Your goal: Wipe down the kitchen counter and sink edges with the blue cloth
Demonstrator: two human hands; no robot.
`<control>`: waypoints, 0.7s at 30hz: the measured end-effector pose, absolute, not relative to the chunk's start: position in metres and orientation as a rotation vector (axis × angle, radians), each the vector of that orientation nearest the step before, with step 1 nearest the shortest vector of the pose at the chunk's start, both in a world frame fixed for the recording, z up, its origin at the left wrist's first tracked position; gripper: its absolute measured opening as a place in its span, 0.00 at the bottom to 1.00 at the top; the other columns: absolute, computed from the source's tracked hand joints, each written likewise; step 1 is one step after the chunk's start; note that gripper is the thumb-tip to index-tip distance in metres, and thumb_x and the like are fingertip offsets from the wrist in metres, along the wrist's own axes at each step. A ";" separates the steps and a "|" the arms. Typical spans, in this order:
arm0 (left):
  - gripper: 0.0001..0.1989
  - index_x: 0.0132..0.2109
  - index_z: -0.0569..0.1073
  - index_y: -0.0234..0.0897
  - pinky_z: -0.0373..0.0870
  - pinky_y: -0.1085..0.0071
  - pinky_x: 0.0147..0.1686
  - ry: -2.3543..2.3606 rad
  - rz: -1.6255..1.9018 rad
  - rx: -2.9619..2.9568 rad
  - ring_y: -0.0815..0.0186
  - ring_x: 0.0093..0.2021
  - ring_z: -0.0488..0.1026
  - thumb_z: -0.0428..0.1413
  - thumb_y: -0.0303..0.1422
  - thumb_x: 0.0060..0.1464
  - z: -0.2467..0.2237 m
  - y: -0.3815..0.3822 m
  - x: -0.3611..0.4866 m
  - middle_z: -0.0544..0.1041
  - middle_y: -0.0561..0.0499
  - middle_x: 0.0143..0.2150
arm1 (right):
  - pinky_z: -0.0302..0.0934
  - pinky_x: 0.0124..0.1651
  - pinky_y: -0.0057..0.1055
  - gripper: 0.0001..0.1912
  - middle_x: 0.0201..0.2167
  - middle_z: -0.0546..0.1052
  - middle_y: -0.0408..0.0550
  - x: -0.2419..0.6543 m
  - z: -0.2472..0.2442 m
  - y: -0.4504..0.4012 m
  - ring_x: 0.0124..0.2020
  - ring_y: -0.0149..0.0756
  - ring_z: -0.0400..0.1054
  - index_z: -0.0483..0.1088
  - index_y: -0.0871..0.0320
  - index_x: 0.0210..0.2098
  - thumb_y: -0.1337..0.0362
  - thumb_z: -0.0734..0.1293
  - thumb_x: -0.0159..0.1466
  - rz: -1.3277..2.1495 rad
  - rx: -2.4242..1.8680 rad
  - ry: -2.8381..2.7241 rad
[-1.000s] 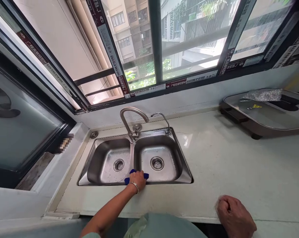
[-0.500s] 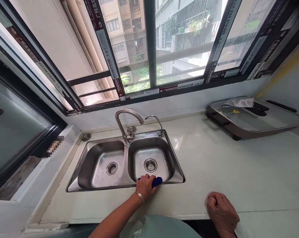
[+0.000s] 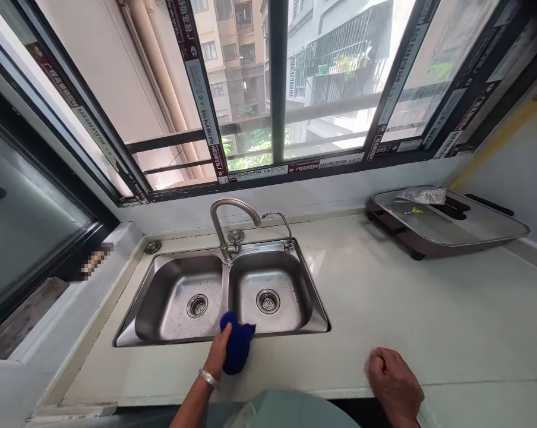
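My left hand (image 3: 217,352), with a silver bangle at the wrist, is closed on a dark blue cloth (image 3: 238,348). The cloth hangs over the front rim of the double steel sink (image 3: 272,333), near the divider between the two basins, and reaches down onto the pale countertop (image 3: 295,362). Most of the left fingers are hidden behind the cloth; the thumb shows on its near side. My right hand (image 3: 394,380) rests on the countertop to the right of the sink, curled into a fist with nothing visible in it.
A curved tall faucet (image 3: 235,202) and a thinner small tap (image 3: 283,215) stand behind the sink. Water drops lie in the left basin (image 3: 179,297). At the back right sits an electric griddle (image 3: 451,220) with a glass lid and a silvery wrapped piece on top. Windows line the back.
My left hand has moved left along the sink's front edge with the blue cloth, from the right basin to near the divider. More of the cloth shows. My right hand stays a fist.
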State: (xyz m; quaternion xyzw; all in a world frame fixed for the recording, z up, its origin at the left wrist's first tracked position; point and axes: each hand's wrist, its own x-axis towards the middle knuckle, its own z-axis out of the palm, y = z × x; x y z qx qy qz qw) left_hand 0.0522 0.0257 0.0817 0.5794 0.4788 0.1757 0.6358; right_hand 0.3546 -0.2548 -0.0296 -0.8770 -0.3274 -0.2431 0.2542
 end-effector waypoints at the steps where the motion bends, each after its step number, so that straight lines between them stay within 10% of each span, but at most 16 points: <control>1: 0.35 0.58 0.70 0.40 0.70 0.45 0.55 1.022 0.440 1.161 0.46 0.51 0.76 0.41 0.57 0.55 0.085 0.027 0.059 0.81 0.41 0.49 | 0.53 0.33 0.31 0.06 0.29 0.73 0.45 0.354 -0.030 -0.254 0.28 0.32 0.64 0.65 0.56 0.29 0.70 0.59 0.61 -0.665 -2.384 -0.899; 6: 0.38 0.66 0.59 0.41 0.69 0.41 0.55 0.747 0.430 0.779 0.46 0.54 0.75 0.39 0.57 0.56 0.097 0.014 0.093 0.78 0.39 0.54 | 0.55 0.33 0.32 0.07 0.28 0.74 0.46 0.356 -0.028 -0.252 0.28 0.33 0.65 0.65 0.55 0.28 0.67 0.58 0.61 -0.587 -2.379 -0.842; 11: 0.34 0.62 0.65 0.41 0.66 0.39 0.58 0.595 0.356 0.637 0.45 0.58 0.72 0.48 0.51 0.50 0.083 -0.001 0.123 0.78 0.41 0.55 | 0.62 0.31 0.35 0.12 0.31 0.78 0.48 0.349 -0.011 -0.243 0.30 0.38 0.70 0.71 0.54 0.32 0.57 0.58 0.60 -0.023 -2.249 -0.500; 16: 0.25 0.51 0.74 0.38 0.68 0.46 0.59 0.497 0.315 0.549 0.47 0.57 0.73 0.59 0.45 0.48 0.072 -0.016 0.155 0.80 0.40 0.50 | 0.68 0.51 0.39 0.26 0.54 0.75 0.51 0.292 0.026 -0.204 0.51 0.43 0.71 0.67 0.52 0.55 0.51 0.65 0.59 0.545 -1.791 -0.796; 21: 0.25 0.51 0.75 0.40 0.68 0.55 0.59 0.506 0.404 0.602 0.52 0.54 0.75 0.65 0.44 0.47 0.085 -0.038 0.184 0.80 0.43 0.52 | 0.68 0.54 0.40 0.25 0.54 0.74 0.57 0.269 0.035 -0.175 0.53 0.45 0.70 0.65 0.55 0.57 0.57 0.65 0.61 0.431 -1.688 -1.053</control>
